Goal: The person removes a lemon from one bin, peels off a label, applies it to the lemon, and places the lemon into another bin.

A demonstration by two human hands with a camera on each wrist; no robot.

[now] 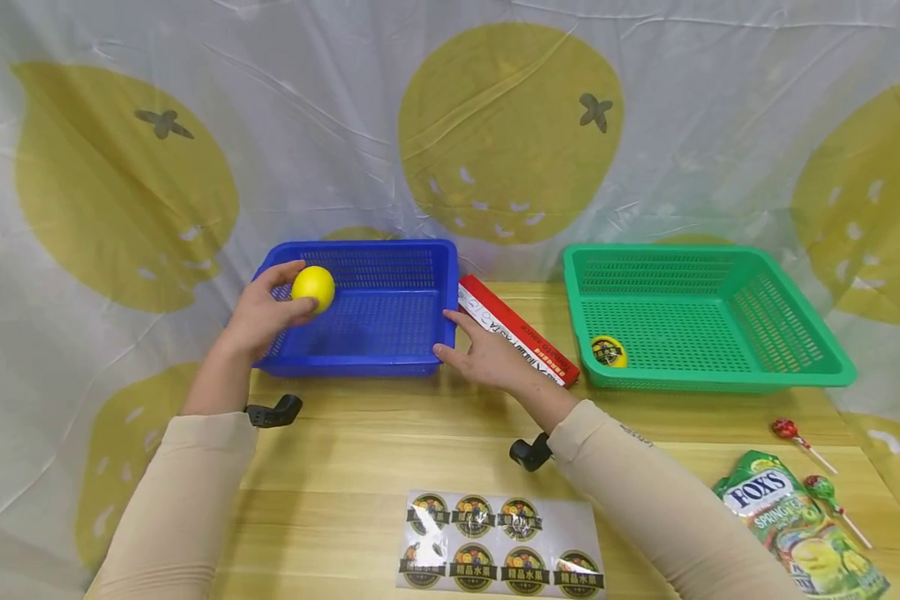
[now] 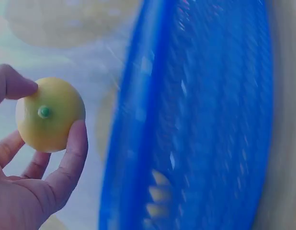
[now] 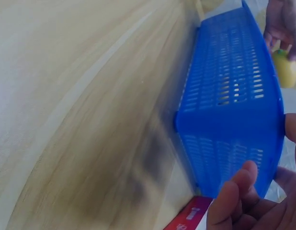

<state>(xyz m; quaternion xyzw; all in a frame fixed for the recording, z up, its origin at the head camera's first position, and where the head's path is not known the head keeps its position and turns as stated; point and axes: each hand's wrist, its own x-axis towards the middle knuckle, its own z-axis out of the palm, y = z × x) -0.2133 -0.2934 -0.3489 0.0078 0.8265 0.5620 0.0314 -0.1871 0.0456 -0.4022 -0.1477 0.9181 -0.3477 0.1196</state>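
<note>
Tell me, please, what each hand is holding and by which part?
The left hand pinches a yellow lemon by its sides between fingertips and thumb. The right hand holds nothing; it rests against the blue basket at its near right corner.

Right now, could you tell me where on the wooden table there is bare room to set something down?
The widest bare wood lies between the blue plastic basket and the sheet of round stickers. The wooden table is also bare before the green plastic basket. The right corner is crowded: a green sweets bag and two lollipops.
</note>
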